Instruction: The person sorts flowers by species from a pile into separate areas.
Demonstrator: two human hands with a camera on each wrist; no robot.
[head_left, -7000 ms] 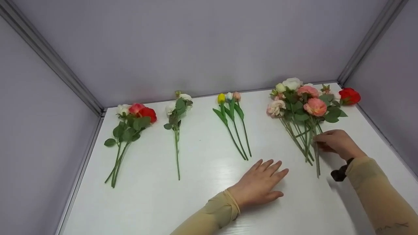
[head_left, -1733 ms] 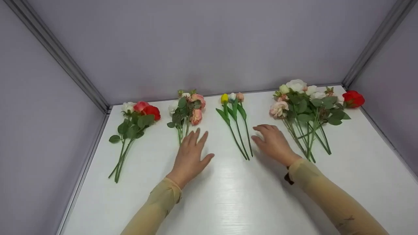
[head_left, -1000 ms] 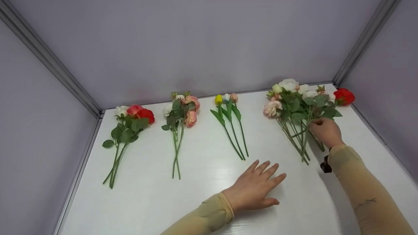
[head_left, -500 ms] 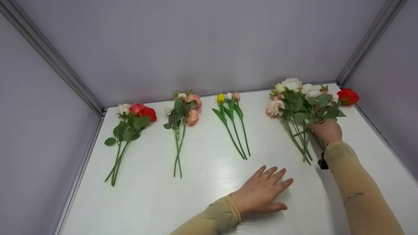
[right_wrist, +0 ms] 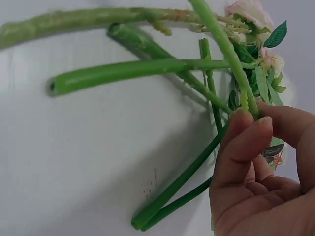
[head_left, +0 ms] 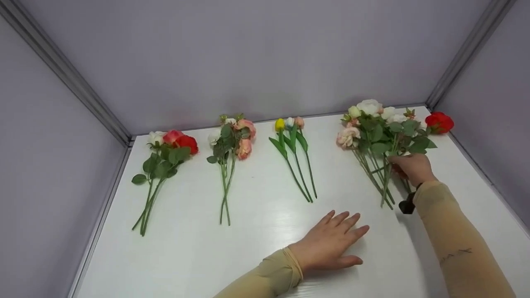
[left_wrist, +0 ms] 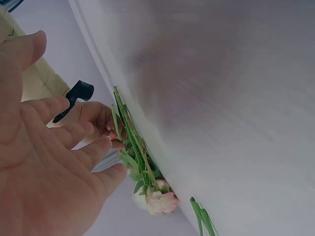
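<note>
My right hand [head_left: 414, 167] pinches one light green flower stem [right_wrist: 224, 44] between thumb and fingers, at the mixed pile of artificial flowers [head_left: 374, 134] on the right. The right wrist view shows other stems crossing beneath it on the white surface. Which bloom tops the pinched stem is hard to tell among the leaves. My left hand [head_left: 331, 242] is spread palm down over the front middle of the table, holding nothing; its palm [left_wrist: 44, 162] fills the left side of the left wrist view. Nearest to it lie three tulips [head_left: 294, 157] in yellow, pale blue-white and peach.
On the white table [head_left: 186, 265] lie a red and white bunch [head_left: 165, 161] at far left and a white and pink bunch [head_left: 227, 145] beside it. A red bloom [head_left: 439, 123] marks the right pile's outer side. Grey walls [head_left: 265, 54] enclose the back and sides.
Pink blooms from the right pile now lie with the white bunch. My left hand has moved from that bunch to the front middle; my right has returned to the pile and pinched a stem.
</note>
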